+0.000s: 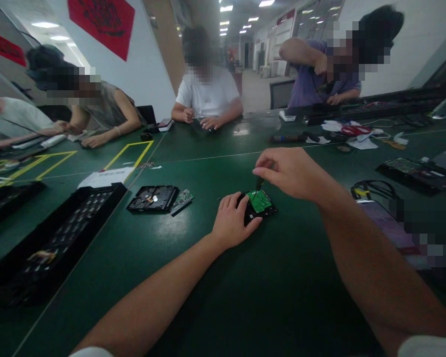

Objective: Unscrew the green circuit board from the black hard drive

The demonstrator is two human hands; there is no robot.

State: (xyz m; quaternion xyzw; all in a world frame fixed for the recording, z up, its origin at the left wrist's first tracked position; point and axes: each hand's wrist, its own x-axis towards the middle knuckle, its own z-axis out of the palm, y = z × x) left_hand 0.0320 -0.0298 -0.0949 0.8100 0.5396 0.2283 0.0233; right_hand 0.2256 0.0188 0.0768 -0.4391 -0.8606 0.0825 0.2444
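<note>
A black hard drive (270,212) with a green circuit board (259,201) on top lies on the green table before me. My left hand (233,222) holds it from the left, the index finger and thumb spread over its body beside the board. Above the board, my right hand (288,171) is closed with thumb and fingers pinched on a small dark screwdriver (259,184). The screwdriver stands roughly upright, its tip down at the board; most of its handle is hidden by the fingers. Left of my hands lie another black hard drive (152,199) and a loose circuit board (183,199).
A long black tray (59,238) with parts runs along the left. At right are a phone-like slab (394,228), a coiled black cable (375,189) and another drive (412,173). Tools and scraps lie farther back. Several people sit working across the table.
</note>
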